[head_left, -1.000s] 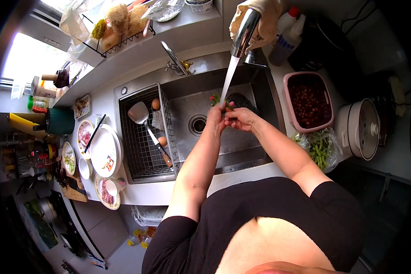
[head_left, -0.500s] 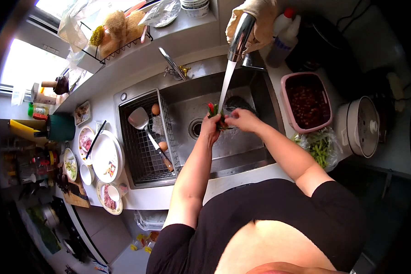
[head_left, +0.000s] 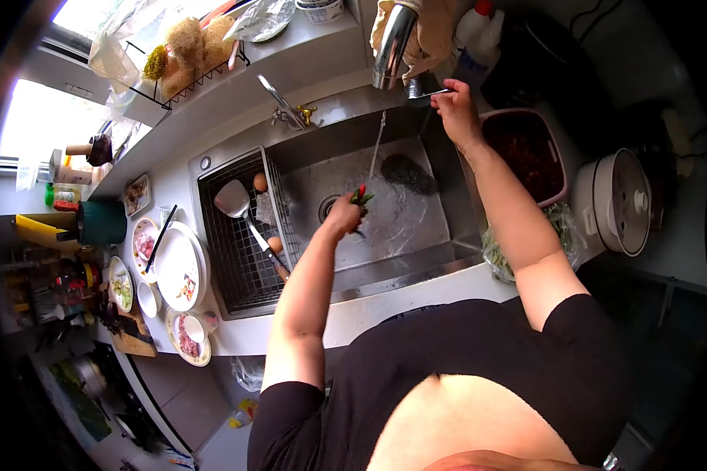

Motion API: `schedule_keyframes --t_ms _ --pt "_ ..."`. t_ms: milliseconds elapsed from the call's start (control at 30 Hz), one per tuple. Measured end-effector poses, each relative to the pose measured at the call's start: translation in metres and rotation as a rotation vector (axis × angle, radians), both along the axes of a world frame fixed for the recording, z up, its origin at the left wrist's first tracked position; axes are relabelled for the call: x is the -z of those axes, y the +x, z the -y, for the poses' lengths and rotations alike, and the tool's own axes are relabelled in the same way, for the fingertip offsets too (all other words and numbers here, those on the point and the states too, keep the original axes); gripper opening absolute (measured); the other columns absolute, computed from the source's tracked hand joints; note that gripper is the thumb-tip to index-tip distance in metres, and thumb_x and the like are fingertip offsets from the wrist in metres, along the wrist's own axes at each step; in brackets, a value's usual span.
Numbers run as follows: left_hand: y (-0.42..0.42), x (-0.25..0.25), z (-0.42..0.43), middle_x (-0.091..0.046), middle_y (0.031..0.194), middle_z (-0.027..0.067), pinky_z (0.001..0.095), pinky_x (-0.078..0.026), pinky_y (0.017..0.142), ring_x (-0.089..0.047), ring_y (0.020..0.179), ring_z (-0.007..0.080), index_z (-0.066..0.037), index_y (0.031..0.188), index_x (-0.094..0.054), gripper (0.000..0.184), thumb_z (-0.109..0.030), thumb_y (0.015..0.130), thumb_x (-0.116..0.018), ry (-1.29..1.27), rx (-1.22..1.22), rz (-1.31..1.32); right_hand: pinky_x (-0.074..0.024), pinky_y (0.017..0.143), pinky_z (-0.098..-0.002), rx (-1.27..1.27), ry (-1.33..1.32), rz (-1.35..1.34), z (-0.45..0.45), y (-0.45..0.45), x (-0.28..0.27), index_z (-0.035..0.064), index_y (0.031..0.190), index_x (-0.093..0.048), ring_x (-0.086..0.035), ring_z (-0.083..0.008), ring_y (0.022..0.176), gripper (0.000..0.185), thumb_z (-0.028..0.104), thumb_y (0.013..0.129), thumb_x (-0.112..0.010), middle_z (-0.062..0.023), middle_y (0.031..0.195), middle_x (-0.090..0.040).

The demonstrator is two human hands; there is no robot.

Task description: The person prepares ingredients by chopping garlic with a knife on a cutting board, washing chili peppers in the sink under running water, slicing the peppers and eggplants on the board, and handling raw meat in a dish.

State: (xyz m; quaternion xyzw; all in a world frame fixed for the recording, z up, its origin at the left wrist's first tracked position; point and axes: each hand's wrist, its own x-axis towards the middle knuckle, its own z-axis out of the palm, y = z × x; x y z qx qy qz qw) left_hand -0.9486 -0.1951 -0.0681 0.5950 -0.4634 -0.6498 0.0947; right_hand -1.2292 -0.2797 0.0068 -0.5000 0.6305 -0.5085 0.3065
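Note:
My left hand [head_left: 342, 215] is closed around a small bunch of red and green peppers [head_left: 360, 195] over the sink basin [head_left: 401, 228]. My right hand [head_left: 458, 114] is at the tap's lever handle [head_left: 440, 93], its fingers closed on it. From the faucet [head_left: 395, 47] only a broken trickle of water [head_left: 379, 141] falls into the basin. A dark mesh scrubber [head_left: 408, 173] lies on the basin floor, right of the peppers.
A wire rack [head_left: 243, 275] with a spatula [head_left: 232, 199] and eggs stands left in the sink. Plates [head_left: 177, 267] and bowls line the left counter. At the right are a pink basin [head_left: 562, 169], a bag of green pods [head_left: 562, 228] and a white pot [head_left: 620, 202].
My right hand has left the peppers and moved up and right to the tap lever. The full stream has become a trickle. My left hand with the peppers has shifted left.

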Motion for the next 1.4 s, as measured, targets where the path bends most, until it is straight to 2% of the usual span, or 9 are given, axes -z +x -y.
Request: schedule_keyframes --t_ms 200,400,533,700,900,967,1033,1133,1400 --pt "0.046 -0.099 0.014 -0.065 0.094 0.0208 0.0382 -0.047 0.079 -0.063 0.087 0.0300 -0.004 0.114 -0.059 0.032 -0.001 0.082 -0.052 -0.454 0.310 0.297 -0.0461 0.081 -0.0261 -0.258 -0.016 -0.039 -0.040 0.022 -0.039 0.0056 0.121 -0.046 -0.059 -0.0138 0.091 0.031 0.017 0.092 -0.053 -0.0063 0.107 -0.057" --pt "0.043 -0.119 0.002 -0.053 0.078 0.0006 0.0231 -0.039 0.053 -0.045 0.058 0.0087 -0.005 0.120 -0.054 0.037 -0.006 0.083 -0.058 -0.010 -0.354 -0.880 -0.0467 0.071 -0.0251 -0.584 0.285 0.358 -0.090 0.044 -0.078 0.0051 0.111 -0.055 -0.059 -0.0108 0.087 0.025 0.021 0.092 -0.054 -0.0042 0.096 -0.060" --pt "0.004 0.025 -0.036 -0.062 0.088 0.0111 0.0352 -0.047 0.065 -0.058 0.074 0.0231 -0.008 0.113 -0.060 0.033 -0.009 0.080 -0.056 -0.344 0.723 0.452 -0.0476 0.075 -0.0280 -0.749 0.357 0.063 -0.126 0.068 -0.057 0.0014 0.108 -0.056 -0.059 -0.0143 0.088 0.025 0.018 0.090 -0.056 -0.0079 0.093 -0.062" --pt "-0.033 -0.055 -0.038 -0.064 0.103 0.0196 0.0423 -0.049 0.075 -0.063 0.094 0.0323 -0.010 0.116 -0.058 0.039 -0.005 0.078 -0.050 -0.566 0.670 0.448 -0.0474 0.079 -0.0291 -0.805 0.358 0.005 -0.155 0.059 -0.092 0.0006 0.109 -0.057 -0.058 -0.0150 0.089 0.025 0.017 0.090 -0.056 -0.0085 0.096 -0.063" --pt "-0.021 -0.135 -0.043 -0.054 0.073 0.0003 0.0250 -0.042 0.056 -0.045 0.058 0.0099 -0.008 0.123 -0.055 0.036 -0.003 0.088 -0.051 0.025 -0.057 -0.776 -0.0505 0.071 -0.0260 -1.043 0.335 0.530 -0.171 0.032 -0.111 0.0020 0.108 -0.059 -0.063 -0.0154 0.086 0.025 0.022 0.093 -0.052 -0.0092 0.095 -0.065" --pt "-0.020 -0.068 -0.046 -0.061 0.077 0.0047 0.0292 -0.046 0.060 -0.056 0.064 0.0152 -0.009 0.117 -0.059 0.031 -0.008 0.087 -0.053 0.074 -0.086 -0.632 -0.0520 0.063 -0.0273 -1.065 0.433 0.811 -0.165 0.033 -0.077 0.0023 0.106 -0.059 -0.065 -0.0192 0.081 0.031 0.030 0.092 -0.054 -0.0100 0.094 -0.065" --pt "-0.024 -0.014 -0.063 -0.066 0.087 0.0126 0.0365 -0.050 0.067 -0.065 0.079 0.0252 -0.007 0.108 -0.062 0.027 -0.011 0.083 -0.054 -0.538 1.105 0.824 -0.0517 0.064 -0.0282 -0.768 0.696 0.412 -0.154 0.045 -0.025 0.0024 0.102 -0.061 -0.065 -0.0194 0.080 0.030 0.029 0.091 -0.056 -0.0094 0.094 -0.065" --pt "-0.024 -0.030 -0.077 -0.066 0.094 0.0158 0.0422 -0.051 0.071 -0.064 0.091 0.0317 -0.007 0.101 -0.063 0.025 -0.013 0.078 -0.055 -0.476 0.813 0.620 -0.0496 0.065 -0.0297 -0.733 -0.033 -0.707 -0.168 0.038 0.028 0.0005 0.095 -0.064 -0.064 -0.0181 0.078 0.024 0.023 0.088 -0.059 -0.0085 0.087 -0.065" --pt "-0.007 -0.141 -0.081 -0.054 0.072 -0.0009 0.0238 -0.040 0.052 -0.049 0.060 0.0085 -0.011 0.110 -0.061 0.026 -0.005 0.086 -0.053 0.081 0.102 -0.690 -0.0490 0.064 -0.0262 -1.040 0.214 0.756 -0.191 0.044 -0.092 0.0023 0.104 -0.061 -0.064 -0.0163 0.075 0.029 0.027 0.094 -0.050 -0.0092 0.090 -0.066"
